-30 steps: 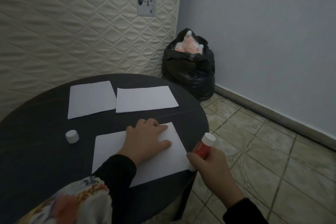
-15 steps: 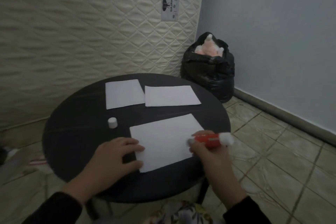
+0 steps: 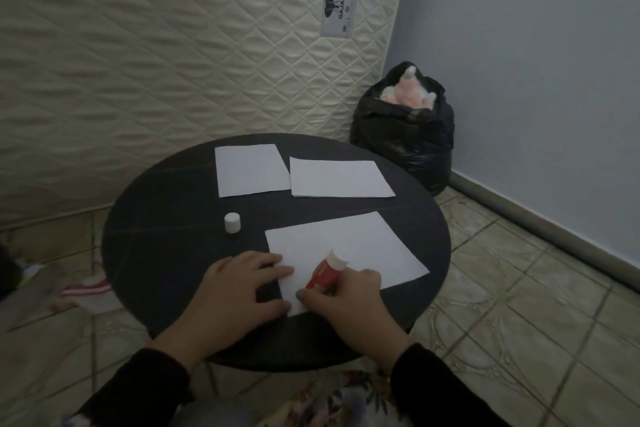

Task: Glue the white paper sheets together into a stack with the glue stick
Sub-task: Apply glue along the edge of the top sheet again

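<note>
Three white paper sheets lie on a round black table [image 3: 166, 253]. The near sheet [image 3: 360, 246] lies at the front right. My left hand [image 3: 242, 291] lies flat on its near left corner with fingers spread. My right hand [image 3: 346, 302] grips a red glue stick [image 3: 325, 274], with its lower end down on the sheet's near left part and its white end pointing up and away. Two more sheets lie at the back, one left [image 3: 249, 170] and one right [image 3: 339, 180], touching at a corner. The white cap [image 3: 232, 222] stands alone mid-table.
A quilted cream mattress [image 3: 173, 45] leans against the wall behind the table. A full black bin bag [image 3: 405, 139] sits in the corner at the right. Tiled floor surrounds the table, with a striped cloth [image 3: 86, 289] on it at the left.
The glue stick has moved from the sheet's right edge to its near left part. My left hand has stayed on the sheet's near left corner. The camera has pulled back and tilted.
</note>
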